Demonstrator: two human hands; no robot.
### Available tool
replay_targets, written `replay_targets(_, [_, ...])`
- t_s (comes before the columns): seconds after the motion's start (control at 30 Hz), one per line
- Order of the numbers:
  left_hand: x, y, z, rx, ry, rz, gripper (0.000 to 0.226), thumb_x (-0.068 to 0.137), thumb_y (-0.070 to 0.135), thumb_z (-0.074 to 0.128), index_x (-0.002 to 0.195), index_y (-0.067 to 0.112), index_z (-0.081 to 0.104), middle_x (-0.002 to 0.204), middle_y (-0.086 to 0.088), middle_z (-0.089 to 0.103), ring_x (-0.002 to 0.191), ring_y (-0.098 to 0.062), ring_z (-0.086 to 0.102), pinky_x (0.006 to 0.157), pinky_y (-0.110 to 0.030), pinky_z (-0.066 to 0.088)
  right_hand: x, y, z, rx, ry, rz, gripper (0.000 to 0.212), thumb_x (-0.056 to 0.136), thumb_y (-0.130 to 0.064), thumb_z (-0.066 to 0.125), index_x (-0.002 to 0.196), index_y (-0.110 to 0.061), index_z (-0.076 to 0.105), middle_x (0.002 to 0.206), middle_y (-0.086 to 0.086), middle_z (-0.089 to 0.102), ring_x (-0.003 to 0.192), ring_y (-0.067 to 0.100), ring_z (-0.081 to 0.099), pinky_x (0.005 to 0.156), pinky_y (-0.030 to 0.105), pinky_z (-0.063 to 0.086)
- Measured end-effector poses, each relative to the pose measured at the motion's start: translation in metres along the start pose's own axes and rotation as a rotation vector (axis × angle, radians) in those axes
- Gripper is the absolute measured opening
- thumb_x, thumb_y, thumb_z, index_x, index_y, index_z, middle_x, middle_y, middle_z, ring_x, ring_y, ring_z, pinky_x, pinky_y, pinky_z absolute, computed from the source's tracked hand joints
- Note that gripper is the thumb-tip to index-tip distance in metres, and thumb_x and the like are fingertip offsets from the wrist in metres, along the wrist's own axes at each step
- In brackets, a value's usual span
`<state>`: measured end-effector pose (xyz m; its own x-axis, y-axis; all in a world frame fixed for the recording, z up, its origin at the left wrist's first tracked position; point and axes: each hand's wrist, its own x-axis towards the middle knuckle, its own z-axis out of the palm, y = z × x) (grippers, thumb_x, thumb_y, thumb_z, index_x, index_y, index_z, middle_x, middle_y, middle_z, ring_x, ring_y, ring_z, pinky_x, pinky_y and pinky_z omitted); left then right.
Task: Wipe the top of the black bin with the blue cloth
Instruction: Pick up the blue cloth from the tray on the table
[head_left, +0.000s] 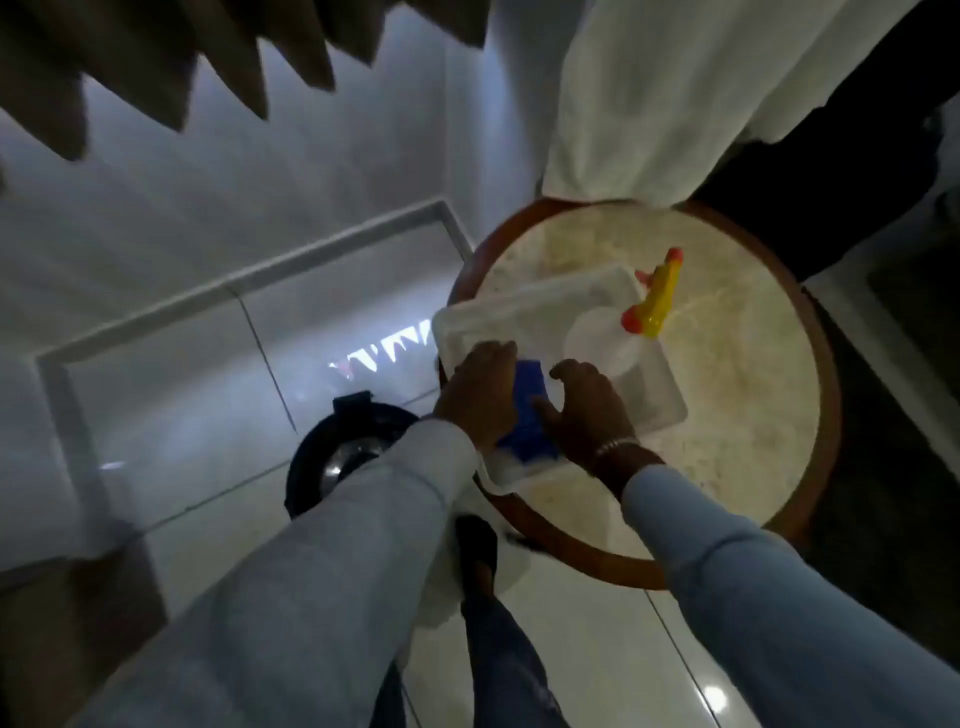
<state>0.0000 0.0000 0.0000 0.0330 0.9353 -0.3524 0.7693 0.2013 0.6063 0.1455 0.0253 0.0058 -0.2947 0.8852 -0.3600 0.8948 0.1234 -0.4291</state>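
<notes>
The blue cloth (527, 415) lies in a clear plastic tray (670, 395) on a round table. My left hand (480, 395) rests on the cloth's left side and my right hand (587, 410) presses on its right side; whether either hand grips it is unclear. The black bin (317, 462), with a shiny round top, stands on the floor left of the table, partly hidden under my left sleeve.
A spray bottle with a yellow and orange trigger head (657, 296) stands in the tray. The round table (737, 332) has a marble top and wooden rim. White draped fabric (649, 93) hangs behind it. The floor is glossy white tile (171, 374).
</notes>
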Motion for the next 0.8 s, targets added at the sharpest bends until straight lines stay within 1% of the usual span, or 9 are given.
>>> replay_targets(0.13, [0.040, -0.017, 0.020, 0.402, -0.082, -0.007, 0.048, 0.084, 0.017, 0.059, 0.127, 0.003, 0.042, 0.127, -0.022, 0.047, 0.115, -0.040, 0.047, 0.090, -0.049, 0.043, 0.023, 0.016, 0.037, 0.052, -0.012, 0.145, 0.051, 0.086, -0.037, 0.065, 0.121, -0.006, 0.046, 0.119, 0.019, 0.057, 0.105, 0.034, 0.056, 0.082, 0.037, 0.045])
replay_targets(0.23, [0.051, -0.022, 0.028, 0.505, -0.067, 0.015, 0.044, 0.083, 0.023, 0.060, 0.122, 0.008, 0.048, 0.122, -0.020, 0.053, 0.111, -0.039, 0.050, 0.092, -0.049, 0.040, 0.027, 0.021, 0.055, 0.156, 0.010, 0.178, 0.065, 0.082, -0.030, 0.071, 0.133, -0.004, 0.040, 0.123, 0.021, 0.058, 0.112, 0.036, 0.056, 0.091, 0.042, 0.047])
replay_targets(0.33, [0.049, -0.023, 0.020, 0.247, 0.000, 0.008, 0.031, 0.079, 0.012, 0.059, 0.108, 0.003, 0.059, 0.108, -0.021, 0.061, 0.101, -0.038, 0.058, 0.087, -0.046, 0.046, 0.027, 0.020, 0.052, 0.307, 0.091, 0.266, 0.069, 0.078, -0.022, 0.075, 0.135, -0.005, 0.042, 0.114, 0.018, 0.066, 0.108, 0.034, 0.060, 0.093, 0.039, 0.048])
replay_targets(0.4, [0.033, -0.019, 0.009, -0.055, 0.056, 0.014, 0.029, 0.076, 0.006, 0.062, 0.104, 0.000, 0.062, 0.104, -0.022, 0.063, 0.095, -0.034, 0.060, 0.081, -0.039, 0.048, 0.021, 0.013, 0.042, 0.368, 0.134, 0.260, 0.053, 0.076, -0.019, 0.075, 0.124, -0.007, 0.056, 0.101, 0.012, 0.068, 0.099, 0.030, 0.063, 0.082, 0.031, 0.047])
replay_targets(0.47, [0.008, -0.018, -0.004, -0.273, 0.147, 0.016, 0.032, 0.074, 0.003, 0.067, 0.106, 0.002, 0.063, 0.104, -0.019, 0.064, 0.093, -0.027, 0.058, 0.080, -0.032, 0.044, 0.016, 0.001, 0.026, 0.425, 0.146, 0.206, 0.031, 0.074, -0.016, 0.075, 0.104, -0.011, 0.068, 0.088, 0.008, 0.067, 0.087, 0.030, 0.065, 0.075, 0.033, 0.050])
replay_targets(0.57, [-0.036, -0.033, -0.018, -0.477, 0.311, -0.037, 0.033, 0.076, 0.001, 0.069, 0.108, 0.005, 0.065, 0.103, -0.011, 0.067, 0.092, -0.017, 0.059, 0.081, -0.021, 0.047, 0.002, -0.028, 0.015, 0.558, 0.034, 0.063, 0.015, 0.074, -0.007, 0.075, 0.086, -0.012, 0.068, 0.078, 0.012, 0.066, 0.076, 0.036, 0.066, 0.072, 0.047, 0.057])
replay_targets(0.63, [-0.065, -0.049, -0.023, -0.623, 0.347, -0.101, 0.031, 0.079, 0.002, 0.068, 0.109, 0.009, 0.065, 0.100, -0.001, 0.067, 0.088, -0.009, 0.060, 0.078, -0.007, 0.047, -0.010, -0.054, 0.019, 0.594, -0.056, -0.056, 0.018, 0.071, -0.007, 0.074, 0.084, -0.009, 0.062, 0.076, 0.015, 0.062, 0.072, 0.036, 0.061, 0.068, 0.046, 0.053])
replay_targets(0.7, [-0.088, -0.074, -0.028, -0.705, 0.367, -0.132, 0.028, 0.082, 0.004, 0.067, 0.109, 0.012, 0.065, 0.096, 0.008, 0.065, 0.085, 0.004, 0.060, 0.077, -0.004, 0.047, -0.022, -0.080, 0.034, 0.587, -0.133, -0.162, 0.030, 0.068, -0.015, 0.068, 0.094, -0.007, 0.058, 0.079, 0.013, 0.061, 0.069, 0.031, 0.059, 0.063, 0.037, 0.051])
replay_targets(0.8, [-0.114, -0.124, -0.032, -0.708, 0.415, -0.143, 0.030, 0.080, 0.003, 0.070, 0.108, 0.012, 0.066, 0.091, 0.016, 0.063, 0.082, 0.010, 0.060, 0.076, -0.007, 0.049, -0.034, -0.110, 0.077, 0.508, -0.168, -0.264, 0.047, 0.075, -0.004, 0.069, 0.118, -0.007, 0.051, 0.090, -0.001, 0.060, 0.074, 0.000, 0.056, 0.062, 0.006, 0.047])
